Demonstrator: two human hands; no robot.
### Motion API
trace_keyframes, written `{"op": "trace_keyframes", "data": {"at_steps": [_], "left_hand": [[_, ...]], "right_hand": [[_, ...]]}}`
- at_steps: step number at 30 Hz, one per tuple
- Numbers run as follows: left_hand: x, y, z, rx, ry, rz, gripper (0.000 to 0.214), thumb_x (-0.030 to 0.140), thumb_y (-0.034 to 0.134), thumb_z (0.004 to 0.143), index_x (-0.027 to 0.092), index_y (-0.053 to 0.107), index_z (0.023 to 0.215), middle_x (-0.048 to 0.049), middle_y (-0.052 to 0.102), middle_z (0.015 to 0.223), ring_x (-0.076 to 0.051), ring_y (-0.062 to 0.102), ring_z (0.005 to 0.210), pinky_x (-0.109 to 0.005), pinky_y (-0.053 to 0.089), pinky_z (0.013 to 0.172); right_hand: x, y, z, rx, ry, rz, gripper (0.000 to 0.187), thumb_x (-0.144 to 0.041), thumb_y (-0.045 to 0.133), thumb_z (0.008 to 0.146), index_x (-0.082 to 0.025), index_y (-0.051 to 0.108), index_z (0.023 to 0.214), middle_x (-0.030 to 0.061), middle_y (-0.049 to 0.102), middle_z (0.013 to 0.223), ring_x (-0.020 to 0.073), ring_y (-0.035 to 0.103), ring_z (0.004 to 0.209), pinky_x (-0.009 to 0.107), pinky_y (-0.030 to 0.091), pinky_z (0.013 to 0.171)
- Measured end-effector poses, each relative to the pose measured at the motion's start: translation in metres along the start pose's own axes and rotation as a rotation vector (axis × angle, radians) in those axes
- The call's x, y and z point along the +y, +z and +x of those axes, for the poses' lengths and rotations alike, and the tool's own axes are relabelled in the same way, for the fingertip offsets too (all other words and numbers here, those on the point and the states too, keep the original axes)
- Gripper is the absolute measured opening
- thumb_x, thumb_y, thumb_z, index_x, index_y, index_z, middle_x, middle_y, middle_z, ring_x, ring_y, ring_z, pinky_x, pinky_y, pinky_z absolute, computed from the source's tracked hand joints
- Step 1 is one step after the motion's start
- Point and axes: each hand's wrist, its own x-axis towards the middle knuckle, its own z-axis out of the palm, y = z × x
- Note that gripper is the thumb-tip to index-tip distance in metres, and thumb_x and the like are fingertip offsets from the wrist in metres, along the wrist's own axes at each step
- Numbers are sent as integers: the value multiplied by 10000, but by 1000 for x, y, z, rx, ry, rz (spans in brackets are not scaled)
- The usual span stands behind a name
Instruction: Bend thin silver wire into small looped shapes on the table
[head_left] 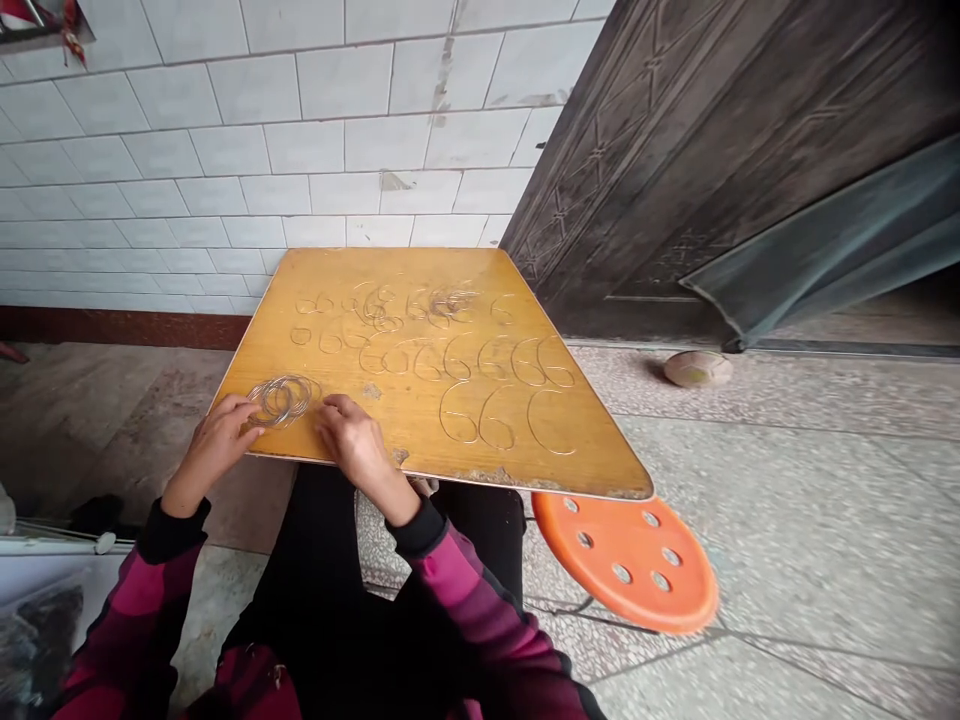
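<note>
**Wire rings (281, 400) at the table's (414, 432) near-left corner**

The left hand (219, 437) touches them, thumb and fingers parted; whether the bunched right hand (351, 430) grips wire, I cannot tell. Steadying them while easing strands singly should limit tangling.

I see an orange stool (630, 546) on the speckled floor (795, 520) and grey cloth (832, 240) hanging by that dark carved door (675, 150).

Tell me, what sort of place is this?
Probably a home's entrance or porch used as a workspace, though I can't be sure: there's a dark carved door with a cloth hanging by it, an orange stool, and a table spread with bent wires.
</note>
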Motion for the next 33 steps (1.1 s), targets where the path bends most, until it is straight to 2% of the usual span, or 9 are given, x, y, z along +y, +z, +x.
{"op": "trace_keyframes", "data": {"at_steps": [3,6,10,13,17,21,24,27,33], "left_hand": [[-2,4,1,15,45,86,234,230,490,867,175,645,1034,-92,579,1062,-235,566,995,-349,460,859],[0,11,12,19,82,206,273,168,409,892,199,656,1006,-81,564,1061,-226,547,977,-324,452,775],[-3,18,34,-27,131,235,256,181,396,911,193,649,874,-60,562,949,-212,530,912,-300,422,704],[-7,12,44,-13,200,248,257,164,398,906,188,648,853,-60,576,932,-206,528,894,-296,419,696],[-5,-7,54,94,296,273,276,126,390,902,195,658,913,-56,615,951,-189,550,882,-290,434,713],[-2,-16,73,274,287,229,237,147,429,898,179,664,889,-60,661,913,-189,590,861,-295,456,753],[-5,-8,93,351,248,134,205,165,465,877,168,669,856,-66,674,880,-188,616,840,-293,470,766],[-9,9,108,383,189,29,180,157,490,841,166,668,814,-54,671,817,-183,630,783,-288,479,735],[-9,36,119,447,118,-98,177,196,498,841,179,673,821,-54,661,823,-184,634,789,-293,482,739]], "right_hand": [[3,18,11,-24,2,14,272,-127,551,842,-148,620,1104,146,585,1200,231,608,1001,334,510,848],[11,31,11,12,30,112,252,-129,538,848,-141,624,1085,140,596,1153,224,608,991,326,508,857],[18,34,7,73,60,221,238,-119,539,846,-141,630,1065,131,602,1119,212,614,962,320,503,868],[17,33,6,63,46,238,242,-110,539,839,-146,632,1060,129,598,1117,212,612,973,319,501,869],[16,33,6,62,48,239,256,-99,538,832,-158,631,1063,123,595,1127,211,611,986,317,496,877],[15,34,7,68,63,237,248,-100,544,831,-152,631,1057,128,600,1118,213,614,973,322,495,874],[15,32,8,57,65,228,232,-92,548,827,-137,633,1037,134,605,1109,214,616,964,317,497,866],[14,32,9,41,41,207,218,-87,548,825,-142,633,1019,128,606,1102,209,617,966,310,497,859],[14,34,10,14,-20,183,217,-99,557,827,-182,637,1010,96,614,1043,202,601,1000,304,483,871]]}}
